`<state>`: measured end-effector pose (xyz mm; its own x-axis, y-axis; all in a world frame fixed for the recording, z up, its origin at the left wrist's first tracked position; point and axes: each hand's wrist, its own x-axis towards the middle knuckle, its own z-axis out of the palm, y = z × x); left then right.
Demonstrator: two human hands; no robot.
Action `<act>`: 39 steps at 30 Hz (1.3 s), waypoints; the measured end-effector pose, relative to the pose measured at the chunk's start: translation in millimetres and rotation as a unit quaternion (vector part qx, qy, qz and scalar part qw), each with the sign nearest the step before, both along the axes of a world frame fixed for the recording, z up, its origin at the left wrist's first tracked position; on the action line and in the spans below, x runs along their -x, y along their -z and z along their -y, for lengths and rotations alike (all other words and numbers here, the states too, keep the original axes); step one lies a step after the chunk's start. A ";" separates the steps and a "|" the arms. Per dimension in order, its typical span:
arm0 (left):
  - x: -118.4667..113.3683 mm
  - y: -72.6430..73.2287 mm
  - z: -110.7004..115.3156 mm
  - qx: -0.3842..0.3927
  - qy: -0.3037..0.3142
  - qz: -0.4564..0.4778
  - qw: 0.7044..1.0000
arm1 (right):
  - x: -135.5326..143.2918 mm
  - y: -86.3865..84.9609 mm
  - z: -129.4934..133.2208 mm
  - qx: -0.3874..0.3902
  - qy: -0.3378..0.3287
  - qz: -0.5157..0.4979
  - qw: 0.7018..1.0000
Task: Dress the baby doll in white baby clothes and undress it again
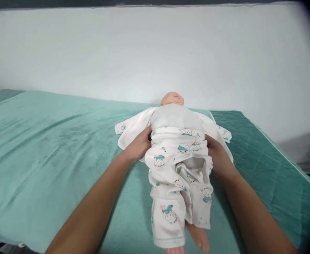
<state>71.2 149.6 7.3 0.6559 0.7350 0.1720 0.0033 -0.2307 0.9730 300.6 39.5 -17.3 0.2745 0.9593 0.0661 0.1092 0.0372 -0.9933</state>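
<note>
A baby doll [172, 99] lies on its back, its feet towards me and its head by the wall. It wears white baby pants [168, 169] with a cartoon animal print, pulled up to its waist, and a gap in the crotch shows white beneath. Under its body a white long-sleeved baby top [134, 132] is spread out to both sides. My left hand [141, 143] is closed at the left side of the waistband, fingertips partly hidden by cloth. At the opposite side my right hand [219, 155] grips the waistband, its fingers largely behind the fabric.
A pale green sheet [51, 151] with creases covers the bed under the doll. On the right a darker green quilted mat [266, 162] shows, with a light piped edge. A white wall [118, 53] rises behind the bed.
</note>
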 end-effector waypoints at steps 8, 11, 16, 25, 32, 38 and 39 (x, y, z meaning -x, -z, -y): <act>-6.5 12.3 -2.0 -0.091 -0.102 -0.031 0.990 | 2.5 2.4 -3.1 -0.010 0.032 -0.042 0.999; -6.4 18.8 -5.8 -0.099 -0.126 -0.049 0.986 | 0.8 3.7 -2.9 -0.011 0.062 -0.007 0.998; -2.6 21.7 -11.4 -0.010 -0.127 -0.075 0.989 | -8.6 4.9 -4.1 0.032 0.075 0.039 0.996; -0.5 23.4 -15.2 0.081 -0.125 -0.091 0.985 | -16.2 2.6 -5.6 0.054 0.149 0.133 0.978; -3.5 15.8 -9.1 0.030 -0.217 -0.018 0.976 | -6.1 -4.9 0.7 -0.122 0.164 0.091 0.975; -3.3 1.9 -4.7 -0.012 -0.187 0.071 0.980 | -1.0 -13.7 4.6 -0.107 0.060 0.149 0.981; -3.4 1.0 -3.2 -0.022 -0.166 0.049 0.985 | -3.0 -13.6 4.5 -0.112 0.040 0.155 0.981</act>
